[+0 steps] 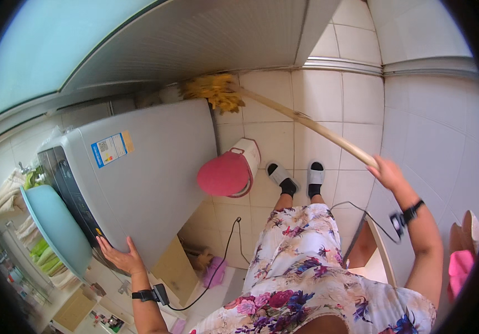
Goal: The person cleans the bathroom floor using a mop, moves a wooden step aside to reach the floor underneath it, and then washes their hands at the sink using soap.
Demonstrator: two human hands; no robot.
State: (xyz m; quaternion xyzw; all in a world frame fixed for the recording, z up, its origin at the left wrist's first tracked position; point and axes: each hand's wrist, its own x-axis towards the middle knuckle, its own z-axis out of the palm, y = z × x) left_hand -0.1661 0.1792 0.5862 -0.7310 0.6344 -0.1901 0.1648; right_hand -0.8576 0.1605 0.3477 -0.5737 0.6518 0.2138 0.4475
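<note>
My right hand grips the end of a long wooden mop handle. The handle slants across the tiled floor to a yellow mop head, blurred, lying between the washing machine's far corner and the foot of the panelled partition. Part of the mop head is hidden behind that corner. My left hand rests with spread fingers on the washing machine's top front edge, beside its dark control panel. Nothing is held in it.
A bin with a pink lid stands against the washing machine, left of my slippered feet. A light-blue basin sits by the control panel. A metal door track crosses the floor. A dark cable loops from my left wrist.
</note>
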